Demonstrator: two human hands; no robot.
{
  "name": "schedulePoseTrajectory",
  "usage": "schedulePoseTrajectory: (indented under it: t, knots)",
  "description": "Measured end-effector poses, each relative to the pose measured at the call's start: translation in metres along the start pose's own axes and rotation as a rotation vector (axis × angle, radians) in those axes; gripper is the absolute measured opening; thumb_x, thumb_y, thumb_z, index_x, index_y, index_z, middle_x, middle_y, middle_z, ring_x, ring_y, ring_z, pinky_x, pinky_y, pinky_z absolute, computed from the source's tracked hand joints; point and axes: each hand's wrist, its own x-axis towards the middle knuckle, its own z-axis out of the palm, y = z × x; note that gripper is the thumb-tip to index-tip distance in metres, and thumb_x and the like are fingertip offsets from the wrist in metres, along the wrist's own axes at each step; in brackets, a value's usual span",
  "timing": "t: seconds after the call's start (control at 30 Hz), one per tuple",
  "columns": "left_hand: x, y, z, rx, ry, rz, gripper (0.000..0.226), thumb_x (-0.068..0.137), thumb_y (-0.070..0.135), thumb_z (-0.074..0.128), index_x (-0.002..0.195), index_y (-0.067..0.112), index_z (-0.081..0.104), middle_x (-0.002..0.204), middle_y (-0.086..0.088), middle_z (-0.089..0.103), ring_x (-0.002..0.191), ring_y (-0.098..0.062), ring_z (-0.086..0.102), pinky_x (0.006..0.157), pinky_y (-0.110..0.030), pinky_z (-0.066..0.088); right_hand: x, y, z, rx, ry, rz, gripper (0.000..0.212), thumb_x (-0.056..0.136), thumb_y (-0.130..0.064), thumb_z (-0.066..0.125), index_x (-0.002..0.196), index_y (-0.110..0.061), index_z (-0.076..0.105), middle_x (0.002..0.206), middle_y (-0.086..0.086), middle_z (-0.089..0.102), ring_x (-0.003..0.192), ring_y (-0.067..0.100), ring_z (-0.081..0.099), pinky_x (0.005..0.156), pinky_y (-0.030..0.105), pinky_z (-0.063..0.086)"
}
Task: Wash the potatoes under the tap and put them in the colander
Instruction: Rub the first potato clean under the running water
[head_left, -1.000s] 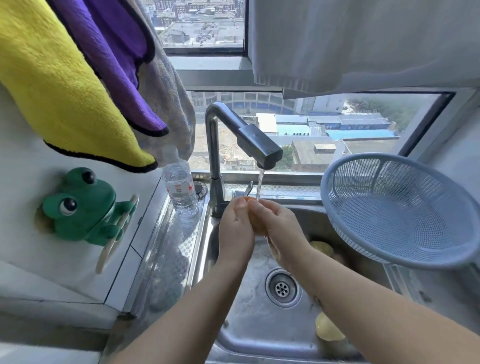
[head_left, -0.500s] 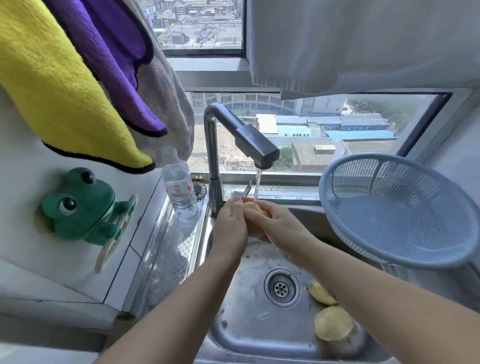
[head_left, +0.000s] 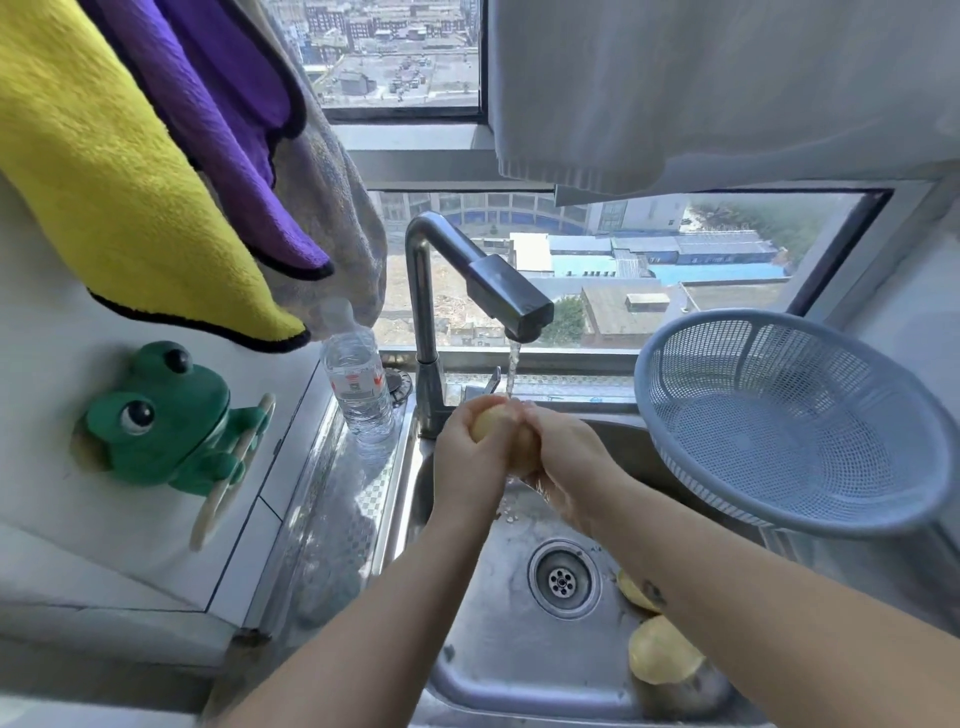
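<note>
Yellow potato (head_left: 491, 423), now more exposed, stays clasped in the grip of left hand (head_left: 467, 460) and right hand (head_left: 569, 462) under tap (head_left: 498, 291).

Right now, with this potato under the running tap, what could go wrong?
The wet potato, gripped between your left hand and right hand, could slip and drop into the sink. The colander sits tilted at the sink's right edge, so a potato tossed in might tip it. Water from the tap may splash the bottle beside it.
</note>
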Motion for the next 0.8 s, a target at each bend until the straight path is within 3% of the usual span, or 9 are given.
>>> schedulePoseTrajectory:
  t: [0.07,0.17,0.27,0.37,0.43,0.5,0.57,0.67,0.8]
  knots:
    - [0.006,0.000,0.003,-0.091,0.075,-0.077,0.016,0.081,0.034,0.060,0.087,0.021,0.068,0.084,-0.003,0.071,0.083,-0.021,0.067,0.078,-0.037,0.055,-0.002,0.006,0.003,-0.030,-0.070,-0.066,0.030,0.101,-0.017,0.037,0.118,-0.011,0.061,0.111,0.009,0.067,0.100,0.016,0.063,0.086,0.027,0.051]
    - [0.012,0.006,0.001,-0.134,0.133,-0.221,0.024,0.095,0.025,0.051,0.079,0.017,0.066,0.078,-0.009,0.068,0.076,-0.025,0.065,0.073,-0.040,0.054,-0.002,0.013,-0.004,-0.246,-0.158,-0.189,0.045,0.099,-0.024,0.048,0.143,-0.018,0.040,0.134,0.006,0.056,0.123,0.017,0.054,0.108,0.033,0.040]
    - [0.020,0.012,-0.003,-0.308,0.105,-0.448,0.024,0.098,0.021,0.048,0.085,0.007,0.063,0.078,-0.014,0.065,0.070,-0.024,0.064,0.067,-0.036,0.056,-0.001,0.013,-0.018,-0.691,-0.170,-0.376,0.064,0.090,-0.029,0.062,0.146,-0.030,0.032,0.130,0.000,0.056,0.117,0.013,0.055,0.104,0.031,0.042]
    - [0.020,0.015,-0.005,-0.418,0.062,-0.496,0.025,0.100,0.017,0.046,0.092,0.001,0.063,0.089,-0.018,0.063,0.077,-0.026,0.064,0.067,-0.037,0.058,0.001,0.015,-0.019,-0.707,-0.113,-0.446,0.051,0.090,-0.032,0.062,0.136,-0.029,0.041,0.113,0.000,0.061,0.102,0.014,0.060,0.093,0.029,0.048]
    - [0.015,0.013,-0.003,-0.386,0.058,-0.395,0.024,0.100,0.013,0.042,0.104,0.002,0.063,0.100,-0.020,0.063,0.083,-0.026,0.064,0.068,-0.036,0.056,0.003,0.016,-0.016,-0.607,-0.054,-0.395,0.039,0.094,-0.033,0.055,0.129,-0.022,0.046,0.107,0.000,0.060,0.096,0.015,0.060,0.086,0.027,0.050]
    - [0.006,0.011,-0.002,-0.261,0.028,-0.264,0.027,0.100,0.012,0.038,0.111,0.008,0.063,0.106,-0.017,0.065,0.084,-0.020,0.064,0.066,-0.028,0.055,0.000,0.014,-0.010,-0.307,-0.032,-0.257,0.026,0.098,-0.032,0.046,0.113,-0.012,0.053,0.102,0.008,0.059,0.086,0.020,0.062,0.073,0.030,0.056]
    - [0.000,0.006,-0.003,-0.126,-0.019,-0.143,0.026,0.100,0.018,0.041,0.112,0.015,0.064,0.110,-0.013,0.066,0.088,-0.015,0.065,0.070,-0.022,0.055,-0.003,0.011,-0.007,-0.086,-0.004,-0.127,0.031,0.101,-0.033,0.039,0.100,-0.006,0.056,0.090,0.015,0.059,0.068,0.022,0.061,0.056,0.029,0.056]
    - [-0.005,-0.002,-0.012,-0.051,-0.183,-0.047,0.041,0.081,0.046,0.062,0.117,0.027,0.062,0.121,-0.009,0.063,0.107,-0.021,0.062,0.097,-0.041,0.050,-0.004,0.005,-0.008,-0.025,0.065,0.076,0.041,0.101,-0.042,0.035,0.100,-0.006,0.055,0.073,0.012,0.056,0.050,0.018,0.052,0.047,0.026,0.045]
    - [-0.005,0.000,-0.015,0.071,-0.261,0.085,0.053,0.074,0.025,0.081,0.110,0.045,0.047,0.117,0.011,0.055,0.096,0.001,0.060,0.075,-0.010,0.049,-0.006,-0.002,-0.006,0.068,0.045,0.298,0.051,0.099,-0.051,0.030,0.096,-0.008,0.057,0.053,0.006,0.050,0.040,0.014,0.041,0.042,0.022,0.033]
